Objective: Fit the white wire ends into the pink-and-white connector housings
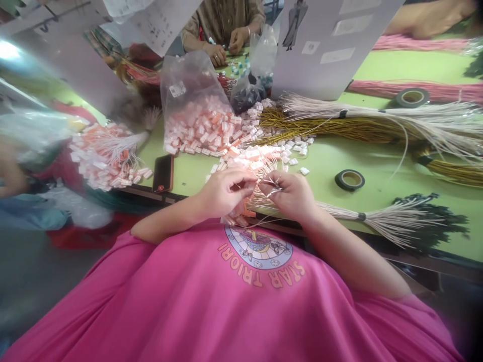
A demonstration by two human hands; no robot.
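Pale wires pinched in both grips, connector pile beyond, tape roll right

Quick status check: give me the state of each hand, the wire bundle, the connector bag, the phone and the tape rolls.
left hand: closed, pinching thin wires.
right hand: closed on the same wires.
white wire bundle: tied, lying flat, loose ends fanned out.
connector bag: open, spilling small connectors onto the table.
phone: lying flat, screen dark.
tape roll: flat on the green table.
second tape roll: flat, farther back.
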